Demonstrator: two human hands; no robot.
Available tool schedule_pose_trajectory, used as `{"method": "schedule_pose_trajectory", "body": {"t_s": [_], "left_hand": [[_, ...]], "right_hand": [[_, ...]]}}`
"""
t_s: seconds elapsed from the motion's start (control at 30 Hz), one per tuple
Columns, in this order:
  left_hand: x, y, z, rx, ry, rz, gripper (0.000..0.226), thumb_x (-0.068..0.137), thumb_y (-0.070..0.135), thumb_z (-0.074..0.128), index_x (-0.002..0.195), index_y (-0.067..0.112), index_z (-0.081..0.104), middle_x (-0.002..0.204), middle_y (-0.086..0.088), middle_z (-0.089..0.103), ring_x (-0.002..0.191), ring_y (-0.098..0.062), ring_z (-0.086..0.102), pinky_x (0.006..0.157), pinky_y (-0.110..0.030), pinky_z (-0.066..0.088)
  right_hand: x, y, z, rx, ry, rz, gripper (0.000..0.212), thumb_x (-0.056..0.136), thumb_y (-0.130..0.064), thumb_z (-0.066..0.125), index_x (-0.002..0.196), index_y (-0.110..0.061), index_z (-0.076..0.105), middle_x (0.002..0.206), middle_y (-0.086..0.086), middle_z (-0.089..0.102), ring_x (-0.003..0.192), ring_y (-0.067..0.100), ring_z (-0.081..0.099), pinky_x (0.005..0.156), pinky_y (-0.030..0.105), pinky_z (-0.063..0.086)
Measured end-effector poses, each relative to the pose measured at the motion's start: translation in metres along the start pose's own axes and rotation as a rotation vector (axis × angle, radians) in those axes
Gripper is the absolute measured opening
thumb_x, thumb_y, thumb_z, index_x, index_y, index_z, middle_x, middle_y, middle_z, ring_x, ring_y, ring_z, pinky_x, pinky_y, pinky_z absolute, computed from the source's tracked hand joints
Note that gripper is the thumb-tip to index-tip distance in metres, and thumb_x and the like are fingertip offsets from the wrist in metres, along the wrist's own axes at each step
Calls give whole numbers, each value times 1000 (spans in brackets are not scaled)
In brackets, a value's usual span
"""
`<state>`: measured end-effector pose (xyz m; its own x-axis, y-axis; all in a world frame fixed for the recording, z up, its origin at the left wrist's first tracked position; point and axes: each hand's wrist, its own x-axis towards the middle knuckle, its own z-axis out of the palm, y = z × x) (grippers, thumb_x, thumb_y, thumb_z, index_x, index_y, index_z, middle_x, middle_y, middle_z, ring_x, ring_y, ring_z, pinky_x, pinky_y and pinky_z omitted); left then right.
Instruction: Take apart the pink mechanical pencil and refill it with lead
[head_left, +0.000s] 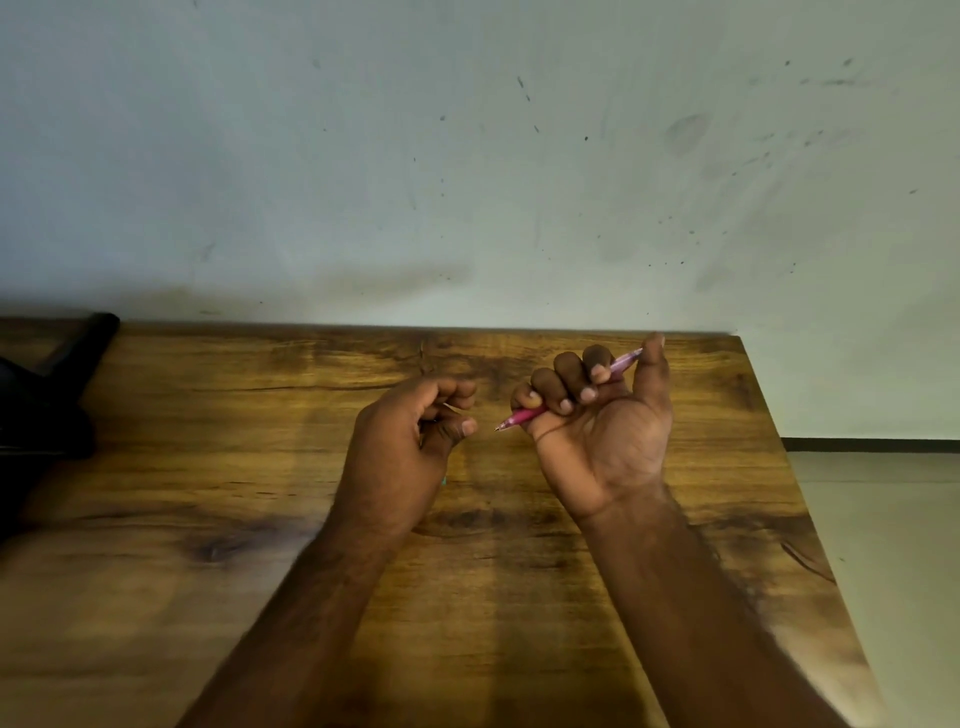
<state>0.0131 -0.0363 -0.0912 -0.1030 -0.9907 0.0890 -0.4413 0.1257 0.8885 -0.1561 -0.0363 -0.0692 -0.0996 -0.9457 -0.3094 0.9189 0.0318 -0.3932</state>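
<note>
Up above the wooden table (519, 597), the right hand (597, 431) (palm turned up) curls all four fingers (566, 382) around the pink pencil (522, 417), whose tip pokes out past the little finger. Nearby, apart from that tip, the left hand (410, 441) is loosely curled; whether it pinches anything is unclear.

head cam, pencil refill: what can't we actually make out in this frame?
- Middle of the pink pencil, head view: covered by the curled fingers of the right hand; whether any part is off cannot be told.
- Inside the left hand: fingers curled; whether it pinches a lead or a part is too small to tell.
- Teal speck below the left hand: mostly hidden.
- Dark object at left: cut off by the frame edge, unidentifiable.
</note>
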Motion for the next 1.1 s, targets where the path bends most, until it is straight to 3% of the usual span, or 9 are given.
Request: {"method": "schedule_pose_trajectory", "body": {"t_s": [0.4,0.57,0.7,0.93,1.1], "left_hand": [[0,0,-1,14,3,5,38,85,5,76,113,31,70,105,23,70,101,10,65,80,-3,48],[0,-1,-3,12,1,-4,37,85,5,77,115,26,72,105,24,70,99,12,64,79,-3,48],[0,-1,-4,5,2,-25,36,86,6,77,115,26,72,106,24,70,100,12,64,78,-2,47],[0,-1,-3,-31,-7,-48,37,86,2,76,117,21,72,108,19,71,100,10,65,80,-4,49],[1,-1,-4,-30,-14,-47,36,87,1,75,117,21,73,107,14,73,98,6,67,81,-6,51]], "right_hand": [[3,4,1,-76,12,17,57,102,-57,41,60,-17,44,53,-3,30,53,14,25,60,33,32],[3,7,5,-90,5,27,61,98,-66,41,63,-16,45,55,-3,30,54,14,26,60,33,34],[2,5,8,-142,3,-12,59,101,-57,42,60,-15,44,53,-2,29,54,15,23,60,34,31],[-2,4,14,-438,-73,-127,61,107,-48,35,59,-12,46,55,3,24,55,19,21,58,37,27],[-3,9,16,-576,-110,-112,61,103,-55,38,61,-13,52,60,6,23,55,16,27,66,46,17]]}}
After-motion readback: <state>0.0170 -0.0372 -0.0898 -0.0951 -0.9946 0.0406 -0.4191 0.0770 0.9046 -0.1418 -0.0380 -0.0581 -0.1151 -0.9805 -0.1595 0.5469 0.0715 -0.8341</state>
